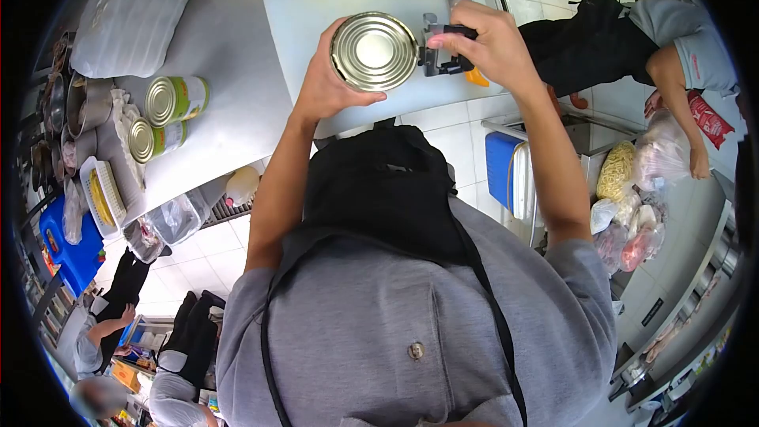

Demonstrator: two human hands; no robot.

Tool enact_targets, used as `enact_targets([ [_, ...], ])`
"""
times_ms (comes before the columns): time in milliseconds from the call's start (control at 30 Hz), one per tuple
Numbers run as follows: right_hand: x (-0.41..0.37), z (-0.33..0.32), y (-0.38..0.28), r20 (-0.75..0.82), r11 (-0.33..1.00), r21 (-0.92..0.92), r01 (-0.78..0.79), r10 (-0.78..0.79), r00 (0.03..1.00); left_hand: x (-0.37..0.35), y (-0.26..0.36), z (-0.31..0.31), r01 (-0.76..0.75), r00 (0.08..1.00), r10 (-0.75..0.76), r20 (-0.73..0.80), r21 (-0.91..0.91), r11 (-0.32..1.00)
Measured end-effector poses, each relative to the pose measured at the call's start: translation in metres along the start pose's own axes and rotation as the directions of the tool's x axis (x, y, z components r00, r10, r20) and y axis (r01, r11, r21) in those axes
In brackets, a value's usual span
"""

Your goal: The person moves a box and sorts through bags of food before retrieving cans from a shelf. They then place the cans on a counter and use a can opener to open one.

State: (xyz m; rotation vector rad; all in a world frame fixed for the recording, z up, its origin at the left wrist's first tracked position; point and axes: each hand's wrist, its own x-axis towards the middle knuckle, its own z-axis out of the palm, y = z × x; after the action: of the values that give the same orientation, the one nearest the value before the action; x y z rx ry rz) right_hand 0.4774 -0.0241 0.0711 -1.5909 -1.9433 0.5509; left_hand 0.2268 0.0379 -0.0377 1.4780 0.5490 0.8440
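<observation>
My left hand (322, 75) is wrapped round a metal can (375, 51), its ringed silver lid facing up. Over the white cutting board (296, 12), the can's right edge meets a can opener (431, 54) with metal jaws and black handles. My right hand (494, 39) is closed on the opener's black grip. Just below that hand a small orange-yellow piece (476, 77) shows, partly hidden.
Two cans with green labels (160, 101) (142, 140) stand on the steel counter (229, 63) at left. Beyond them are a clear plastic-wrapped stack (134, 12) and a white basket (103, 194). At right, a co-worker (672, 39) handles bags of food; two more people work at lower left.
</observation>
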Motion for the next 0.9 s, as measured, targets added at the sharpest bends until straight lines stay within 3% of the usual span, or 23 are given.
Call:
enact_targets([
  [33, -0.003, 0.004, 0.002, -0.029, 0.987, 0.100, -0.126, 0.130, 0.991, 0.000, -0.001, 0.000, -0.002, 1.000, 0.002, -0.002, -0.002, 1.000],
  [67, -0.003, 0.008, 0.006, -0.026, 0.987, 0.099, -0.126, 0.129, 0.991, 0.000, -0.001, -0.001, 0.004, 1.000, -0.004, 0.006, -0.011, 1.000],
  [100, -0.001, 0.013, 0.010, -0.006, 0.906, 0.221, -0.360, 0.371, 0.929, -0.001, -0.001, -0.001, 0.012, 1.000, -0.012, 0.016, -0.019, 1.000],
  [133, -0.003, 0.018, 0.010, 0.040, 0.750, 0.335, -0.570, 0.593, 0.804, -0.006, -0.002, -0.001, 0.019, 0.999, -0.018, 0.028, -0.020, 1.000],
  [167, -0.003, 0.020, 0.008, 0.031, 0.751, 0.334, -0.569, 0.595, 0.803, -0.007, -0.005, -0.002, -0.006, 1.000, 0.005, 0.026, 0.026, 1.000],
  [233, -0.002, 0.017, -0.005, -0.114, 0.885, 0.206, -0.418, 0.446, 0.888, -0.002, -0.008, -0.002, -0.044, 0.999, 0.043, 0.014, 0.072, 0.996],
  [300, 0.002, 0.005, -0.013, -0.100, 0.898, 0.164, -0.409, 0.428, 0.898, -0.003, -0.007, -0.001, 0.006, 1.000, -0.006, -0.008, 0.042, 0.999],
  [367, 0.002, -0.007, -0.010, -0.083, 0.997, -0.067, 0.034, -0.040, 0.996, -0.001, -0.007, 0.000, -0.010, 1.000, 0.010, 0.010, 0.013, 1.000],
  [400, 0.004, -0.013, -0.015, -0.007, 0.994, -0.073, 0.087, -0.088, 0.996, 0.001, -0.008, -0.001, -0.024, 1.000, 0.024, 0.014, 0.012, 1.000],
  [500, 0.008, -0.017, -0.020, 0.077, 0.979, -0.097, 0.180, -0.173, 0.982, 0.003, -0.006, 0.001, -0.044, 0.999, 0.044, 0.033, 0.017, 0.999],
  [633, 0.008, -0.009, -0.014, -0.009, 0.953, -0.101, 0.285, -0.287, 0.958, 0.003, -0.010, -0.001, -0.034, 0.999, 0.032, 0.031, 0.061, 0.998],
  [867, 0.007, -0.007, 0.000, -0.039, 0.974, -0.100, 0.201, -0.206, 0.978, 0.000, -0.009, -0.001, -0.048, 0.998, 0.046, 0.039, 0.060, 0.997],
  [900, 0.006, -0.006, 0.001, -0.051, 0.962, -0.082, 0.259, -0.264, 0.963, -0.003, -0.010, -0.003, -0.015, 1.000, 0.013, 0.016, 0.099, 0.995],
])
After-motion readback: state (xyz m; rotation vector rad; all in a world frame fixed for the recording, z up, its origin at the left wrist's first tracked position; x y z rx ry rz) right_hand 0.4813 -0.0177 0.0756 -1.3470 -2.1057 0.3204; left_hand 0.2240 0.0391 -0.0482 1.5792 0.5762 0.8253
